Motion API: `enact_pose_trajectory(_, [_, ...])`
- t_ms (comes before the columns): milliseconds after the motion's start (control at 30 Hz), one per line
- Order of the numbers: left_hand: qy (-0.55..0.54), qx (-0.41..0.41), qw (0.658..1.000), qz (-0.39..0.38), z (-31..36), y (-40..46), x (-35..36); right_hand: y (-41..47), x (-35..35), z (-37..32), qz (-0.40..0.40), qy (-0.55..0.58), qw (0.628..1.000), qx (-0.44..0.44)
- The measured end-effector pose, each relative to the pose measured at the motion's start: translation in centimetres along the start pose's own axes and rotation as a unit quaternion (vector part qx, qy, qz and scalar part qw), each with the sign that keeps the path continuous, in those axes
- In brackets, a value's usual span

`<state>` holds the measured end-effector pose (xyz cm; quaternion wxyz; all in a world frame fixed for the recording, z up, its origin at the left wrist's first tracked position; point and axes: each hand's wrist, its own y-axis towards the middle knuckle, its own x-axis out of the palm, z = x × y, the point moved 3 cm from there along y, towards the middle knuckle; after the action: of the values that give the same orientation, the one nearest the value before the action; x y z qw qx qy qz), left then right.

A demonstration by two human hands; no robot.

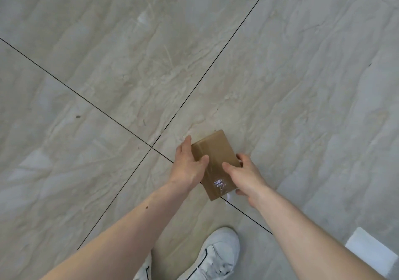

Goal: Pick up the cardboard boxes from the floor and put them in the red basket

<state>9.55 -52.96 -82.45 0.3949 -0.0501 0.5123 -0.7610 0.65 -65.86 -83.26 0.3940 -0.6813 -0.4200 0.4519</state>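
We clamp the cardboard box between our left hand and right hand, thumbs curled over its top, probably to lift it level. We see no red basket.

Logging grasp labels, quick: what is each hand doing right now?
Left hand: holds the left side of the small brown cardboard box, thumb on top.
Right hand: holds the box's right side, fingers curled round it.

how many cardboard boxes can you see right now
1. The cardboard box is low in the middle of the view, over the tiled floor, held between the left hand and the right hand. Others may lie outside the view.
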Motion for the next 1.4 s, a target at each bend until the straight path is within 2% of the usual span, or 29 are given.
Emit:
enact_pose_trajectory(267, [-0.014,0.01,1.0,0.017,5.7,-6.4,-3.5,-7.5,-2.7,-3.7,0.016,0.031,0.999,-0.021])
enact_pose_trajectory(533, [-0.025,0.061,0.995,0.069,14.9,-17.2,-12.5,-19.6,-5.3,-11.7,0.067,0.006,0.994,-0.085])
enact_pose_trajectory(800, [-0.076,0.082,0.99,0.087,18.7,-26.4,-20.6,-33.0,-6.2,-19.0,0.102,-0.007,0.985,-0.139])
enact_pose_trajectory(1033, [-0.168,0.083,0.978,0.093,17.2,-31.0,-25.1,-39.1,-3.1,-20.6,0.077,-0.003,0.978,-0.195])
enact_pose_trajectory(1400, [-0.301,-0.006,0.932,0.204,5.9,-36.9,-28.8,-45.9,6.5,-16.3,0.009,-0.16,0.945,-0.285])
